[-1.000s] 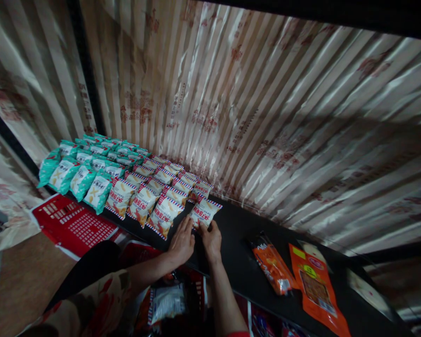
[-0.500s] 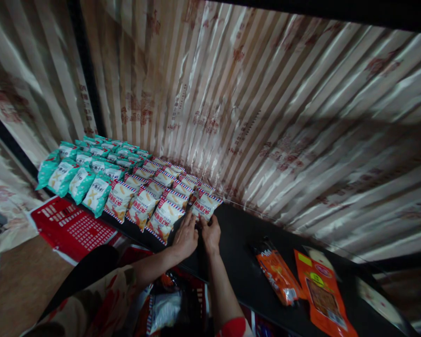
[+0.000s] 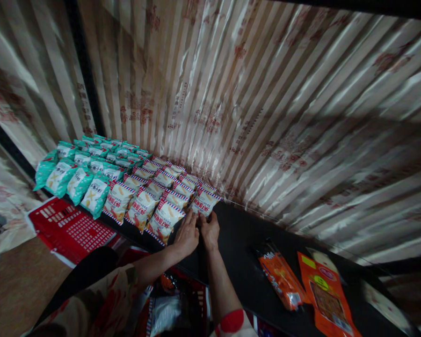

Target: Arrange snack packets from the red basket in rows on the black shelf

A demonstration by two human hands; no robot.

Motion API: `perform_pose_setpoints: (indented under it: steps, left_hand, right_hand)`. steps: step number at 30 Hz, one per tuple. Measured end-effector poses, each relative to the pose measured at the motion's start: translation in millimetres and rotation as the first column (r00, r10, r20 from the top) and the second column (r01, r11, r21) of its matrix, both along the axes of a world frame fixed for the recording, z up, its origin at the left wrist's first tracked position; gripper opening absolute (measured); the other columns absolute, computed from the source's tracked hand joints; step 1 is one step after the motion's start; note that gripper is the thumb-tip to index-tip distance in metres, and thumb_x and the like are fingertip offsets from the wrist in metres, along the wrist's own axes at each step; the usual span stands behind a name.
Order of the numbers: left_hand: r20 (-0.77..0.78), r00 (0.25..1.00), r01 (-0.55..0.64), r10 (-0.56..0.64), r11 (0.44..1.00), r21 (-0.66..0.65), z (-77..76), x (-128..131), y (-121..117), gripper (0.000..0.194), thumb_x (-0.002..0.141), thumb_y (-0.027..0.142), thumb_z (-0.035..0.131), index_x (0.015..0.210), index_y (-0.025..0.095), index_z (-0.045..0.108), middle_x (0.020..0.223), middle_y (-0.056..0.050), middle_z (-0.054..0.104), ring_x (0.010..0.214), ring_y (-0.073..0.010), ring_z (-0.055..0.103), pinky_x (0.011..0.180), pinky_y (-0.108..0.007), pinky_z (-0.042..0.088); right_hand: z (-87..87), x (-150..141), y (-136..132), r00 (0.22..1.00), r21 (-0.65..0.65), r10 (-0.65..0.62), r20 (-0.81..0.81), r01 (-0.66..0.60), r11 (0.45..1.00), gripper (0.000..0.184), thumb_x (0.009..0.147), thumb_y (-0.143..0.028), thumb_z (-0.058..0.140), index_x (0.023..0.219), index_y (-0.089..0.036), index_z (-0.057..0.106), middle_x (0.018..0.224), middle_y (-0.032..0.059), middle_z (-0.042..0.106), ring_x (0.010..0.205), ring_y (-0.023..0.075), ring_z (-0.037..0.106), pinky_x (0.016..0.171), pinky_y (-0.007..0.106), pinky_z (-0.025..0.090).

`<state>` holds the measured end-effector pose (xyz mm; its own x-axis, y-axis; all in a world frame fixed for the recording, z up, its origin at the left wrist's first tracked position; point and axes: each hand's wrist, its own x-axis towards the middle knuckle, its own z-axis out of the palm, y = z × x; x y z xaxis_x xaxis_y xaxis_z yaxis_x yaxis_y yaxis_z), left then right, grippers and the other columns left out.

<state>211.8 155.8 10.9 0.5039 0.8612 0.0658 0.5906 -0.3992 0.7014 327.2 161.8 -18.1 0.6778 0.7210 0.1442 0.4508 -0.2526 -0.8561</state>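
A white snack bag (image 3: 205,201) with red lettering and a striped edge leans at the right end of the rows of like bags. My right hand (image 3: 210,231) pinches its lower right edge, fingers curled. At the lower left edge, my left hand (image 3: 188,237) grips the same bag, its fingers long and close together and its thumb partly hidden. Just left of that hand stands another such white bag (image 3: 164,219) at the front of its row. The fingertips behind the held bag are hidden.
Teal snack bags (image 3: 95,193) stand in rows at the left of the black shelf (image 3: 236,238). Orange packets (image 3: 281,277) lie at the right. A red basket (image 3: 75,231) is below the shelf at left. Pleated curtain (image 3: 231,103) hangs behind.
The held bag has settled slightly lower and back against the bags behind it, both hands staying at its lower edge. The view has shifted slightly.
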Motion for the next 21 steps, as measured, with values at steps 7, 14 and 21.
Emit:
perform_pose_setpoints:
  steps: [7, 14, 21]
  left_hand:
    - [0.007, 1.0, -0.004, 0.004, 1.0, -0.012, -3.5, 0.3, 3.2, 0.056, 0.08, 0.012, 0.037, 0.135, 0.001, 0.035, 0.148, -0.015, 0.02, 0.137, -0.0223, 0.018, 0.113, -0.034, 0.021]
    - [0.007, 1.0, 0.0, 0.0, 1.0, -0.022, -5.8, 2.0, 3.3, 0.056, 0.08, 0.012, 0.037, 0.135, 0.001, 0.034, 0.149, -0.015, 0.019, 0.137, -0.0224, 0.018, 0.113, -0.034, 0.021]
    - [0.002, 1.0, -0.014, 0.014, 0.999, -0.034, -7.1, 2.1, 5.1, 0.057, 0.079, 0.011, 0.038, 0.135, 0.003, 0.034, 0.149, -0.013, 0.02, 0.137, -0.022, 0.019, 0.113, -0.034, 0.022]
  right_hand:
    - [1.2, 0.0, 0.7, 1.0, -0.045, 0.009, -0.001, -0.009, 0.999, 0.042, 0.075, -0.041, 0.048, 0.108, -0.016, 0.057, 0.087, 0.0081, 0.07, 0.074, 0.0213, 0.065, 0.065, 0.028, 0.046]
    - [6.9, 2.0, 2.8, 1.0, -0.059, 0.02, 0.016, -0.019, 0.998, 0.044, 0.075, -0.041, 0.047, 0.11, -0.015, 0.055, 0.091, 0.0099, 0.069, 0.079, 0.022, 0.064, 0.069, 0.03, 0.047]
    - [4.2, 2.3, 6.8, 0.997, -0.085, 0.072, 0.001, -0.072, 0.994, 0.048, 0.075, -0.044, 0.047, 0.113, -0.016, 0.055, 0.084, 0.0069, 0.069, 0.071, 0.0216, 0.064, 0.065, 0.031, 0.047]
